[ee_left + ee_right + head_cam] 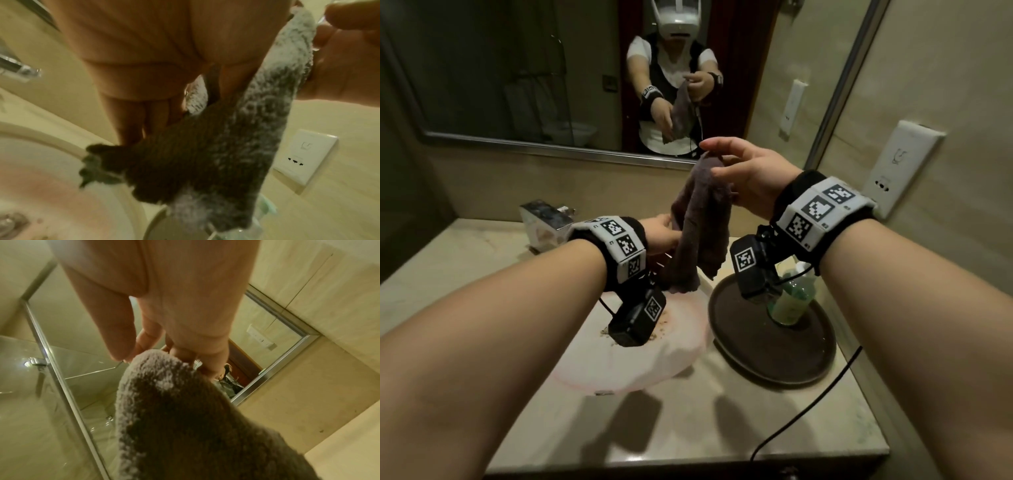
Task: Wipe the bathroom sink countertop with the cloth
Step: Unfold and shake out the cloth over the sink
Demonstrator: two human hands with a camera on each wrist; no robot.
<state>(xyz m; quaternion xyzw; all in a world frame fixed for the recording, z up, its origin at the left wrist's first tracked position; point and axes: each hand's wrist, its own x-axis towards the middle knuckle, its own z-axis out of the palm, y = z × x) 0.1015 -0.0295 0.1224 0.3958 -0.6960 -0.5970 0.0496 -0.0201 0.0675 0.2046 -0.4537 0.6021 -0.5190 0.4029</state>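
Observation:
A dark grey fluffy cloth (pixel 700 226) hangs in the air over the white sink basin (pixel 654 356), set in a beige stone countertop (pixel 688 428). My right hand (pixel 743 174) holds it up by its top edge, pinched between thumb and fingers. In the right wrist view the cloth (pixel 185 418) drapes down from the fingertips (pixel 185 356). Lower and to the left, my left hand (pixel 664 233) grips a lower fold. The left wrist view shows the cloth (pixel 205 154) running under those fingers (pixel 135 116).
A round dark tray (pixel 756 353) with a green bottle (pixel 791 301) stands right of the basin. A chrome tap (pixel 544 222) is at the back left. The mirror (pixel 551 68) spans the back wall, a wall socket (pixel 904 164) is at right, and a black cable (pixel 808 411) crosses the counter.

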